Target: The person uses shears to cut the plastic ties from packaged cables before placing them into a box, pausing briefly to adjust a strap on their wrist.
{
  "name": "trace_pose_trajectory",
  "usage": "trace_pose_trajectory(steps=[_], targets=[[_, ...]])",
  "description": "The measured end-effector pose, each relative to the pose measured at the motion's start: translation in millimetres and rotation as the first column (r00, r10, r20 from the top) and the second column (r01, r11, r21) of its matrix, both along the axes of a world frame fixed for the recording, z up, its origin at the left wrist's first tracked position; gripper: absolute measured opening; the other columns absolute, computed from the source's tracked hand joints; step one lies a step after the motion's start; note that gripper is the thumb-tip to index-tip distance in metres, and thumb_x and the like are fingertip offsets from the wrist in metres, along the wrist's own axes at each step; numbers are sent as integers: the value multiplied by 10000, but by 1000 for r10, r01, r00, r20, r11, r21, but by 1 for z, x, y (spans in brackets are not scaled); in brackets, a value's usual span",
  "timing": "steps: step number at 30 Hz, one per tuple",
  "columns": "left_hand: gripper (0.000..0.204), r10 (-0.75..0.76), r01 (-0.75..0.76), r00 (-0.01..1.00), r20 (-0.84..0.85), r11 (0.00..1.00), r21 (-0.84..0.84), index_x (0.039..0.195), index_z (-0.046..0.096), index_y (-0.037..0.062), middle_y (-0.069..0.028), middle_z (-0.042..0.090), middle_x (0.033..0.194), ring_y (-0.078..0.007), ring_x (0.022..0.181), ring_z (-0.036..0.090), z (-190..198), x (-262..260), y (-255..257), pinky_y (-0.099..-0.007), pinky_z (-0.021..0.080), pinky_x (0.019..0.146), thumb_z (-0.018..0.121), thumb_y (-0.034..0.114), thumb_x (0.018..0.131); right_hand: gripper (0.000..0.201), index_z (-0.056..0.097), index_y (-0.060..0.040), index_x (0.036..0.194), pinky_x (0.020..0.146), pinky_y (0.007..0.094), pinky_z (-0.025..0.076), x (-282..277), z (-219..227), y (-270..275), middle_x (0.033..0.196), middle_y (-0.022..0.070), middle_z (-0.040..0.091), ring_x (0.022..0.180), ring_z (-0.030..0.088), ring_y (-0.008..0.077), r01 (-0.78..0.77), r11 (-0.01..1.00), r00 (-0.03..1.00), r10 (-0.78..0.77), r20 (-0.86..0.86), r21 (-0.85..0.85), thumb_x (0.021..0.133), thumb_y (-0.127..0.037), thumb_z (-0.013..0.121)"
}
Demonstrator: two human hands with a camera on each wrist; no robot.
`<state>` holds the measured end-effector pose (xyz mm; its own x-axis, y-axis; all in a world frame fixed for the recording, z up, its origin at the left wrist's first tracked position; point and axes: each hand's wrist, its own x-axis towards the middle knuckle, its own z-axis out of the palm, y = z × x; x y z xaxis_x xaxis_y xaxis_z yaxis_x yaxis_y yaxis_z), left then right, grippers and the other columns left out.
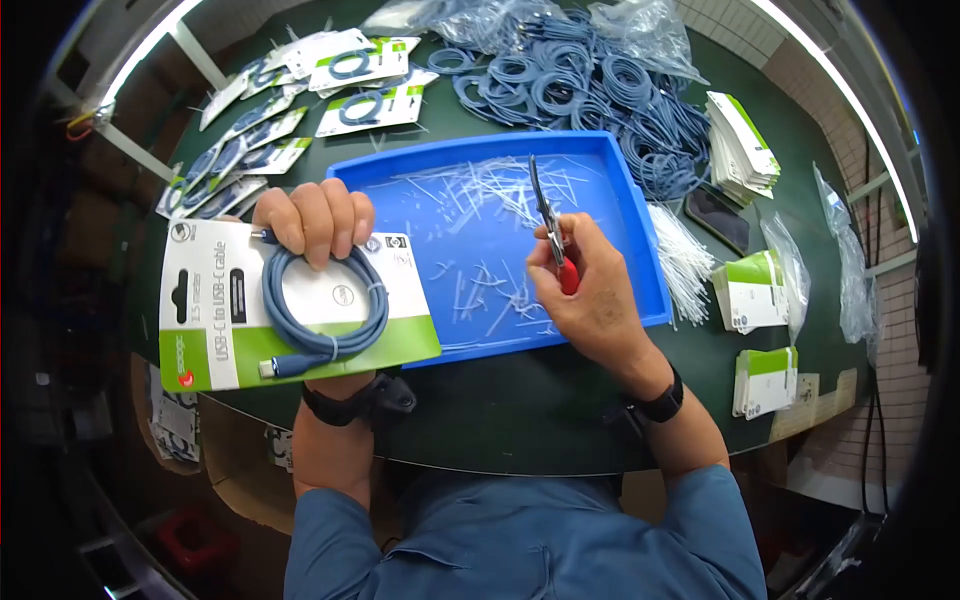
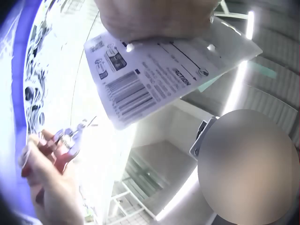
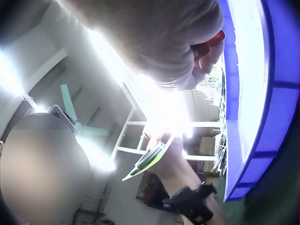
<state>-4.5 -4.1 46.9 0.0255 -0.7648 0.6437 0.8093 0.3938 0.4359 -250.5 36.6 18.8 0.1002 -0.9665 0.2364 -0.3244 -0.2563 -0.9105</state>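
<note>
Grips carded cable (image 1: pixel 290 340) by upper edge in left hand (image 1: pixel 315 215), apparently to leave ties (image 1: pixel 334 347) exposed; holds cutters (image 1: pixel 557 243) clear of it in right hand (image 1: pixel 600 300).

White-and-green cable card (image 1: pixel 412 335) being held up by left hand (image 1: pixel 318 215) over left part of blue tray (image 1: pixel 610 290), hang hole to the left, slightly tilted. Blue USB-C cable (image 1: pixel 378 315) being kept coiled on its front by pale ties (image 1: pixel 378 288). Printed back being shown, two white nubs (image 2: pixel 131 47) poking through. Red-handled cutters (image 1: pixel 553 238) being gripped by right hand (image 1: pixel 598 295) above tray, tips pointing away from the person.
</note>
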Motion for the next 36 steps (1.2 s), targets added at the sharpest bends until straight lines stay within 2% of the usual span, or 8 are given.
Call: trace_pose_trajectory(steps=[5, 15, 17, 18, 20, 24, 32, 36], targets=[[594, 231, -206, 944, 236, 970, -125, 796, 513, 103, -31, 467, 623, -181, 628, 426, 19, 77, 35, -365, 412, 684, 216, 482, 1144, 329, 559, -5, 1206, 771, 288, 550, -7, -14, -7, 1012, 96, 704, 881, 694, 152, 50, 994, 967, -74, -243, -101, 899, 106, 595], [682, 540, -672, 595, 595, 740, 1, 834, 583, 35, -92, 584, 681, -210, 678, 566, -75, 305, 216, -352, 516, 732, 281, 577, 1119, 360, 569, 12, 1241, 798, 236, 517, -3, -10, -9, 1003, 63, 653, 874, 621, 102, 19, 999, 997, -17, -73, 27, 895, 83, 637], [601, 661, -991, 91, 745, 136, 1, 884, 601, 29, -69, 606, 733, -173, 710, 604, -72, 312, 234, -313, 532, 737, 343, 515, 1126, 371, 569, 11, 1250, 796, 229, 513, -2, -14, -10, 997, 56, 645, 873, 613, 97, -7, 1000, 997, 8, -80, 25, 892, 71, 650], [601, 667, -993, 77, 741, 120, -4, 884, 601, 29, -69, 606, 733, -173, 710, 604, -69, 315, 235, -313, 532, 737, 343, 515, 1126, 383, 570, 9, 1258, 793, 222, 509, -3, -15, -10, 991, 49, 638, 872, 605, 93, -12, 1000, 996, 14, -92, 27, 890, 59, 664], [420, 493, -1000, -31, 869, -15, -28, 908, 596, 43, -34, 597, 780, -124, 703, 582, -64, 322, 216, -280, 520, 694, 421, 361, 1119, 396, 570, 8, 1267, 791, 215, 504, 1, -14, -11, 985, 42, 630, 871, 597, 89, -25, 999, 995, 27, -101, 21, 887, 47, 678], [154, 472, -979, -13, 881, 172, -106, 999, 627, 24, -17, 610, 855, -110, 741, 586, -53, 309, 128, -268, 515, 682, 621, 175, 1029, 415, 580, 12, 1285, 798, 219, 503, 1, -6, -7, 988, 45, 628, 881, 598, 89, -36, 993, 997, 43, -64, 109, 889, 13, 701], [415, 445, -650, -547, 709, 308, -695, 1175, 648, -18, -150, 685, 1019, -259, 885, 667, -39, 279, -91, -367, 549, 852, 770, 278, 911, 471, 603, 37, 1324, 791, 235, 507, -4, -4, -8, 993, 48, 625, 885, 596, 94, -81, 985, 997, 82, -2, 153, 877, -22, 741], [505, 273, -624, -672, 689, 292, -725, 1201, 657, -19, -200, 707, 1112, -340, 1026, 683, -31, 270, -178, -428, 540, 924, 777, 364, 895, 503, 600, 51, 1328, 780, 239, 511, -5, -8, -8, 990, 52, 632, 877, 601, 95, -101, 985, 995, 104, -14, 140, 865, -45, 771]])
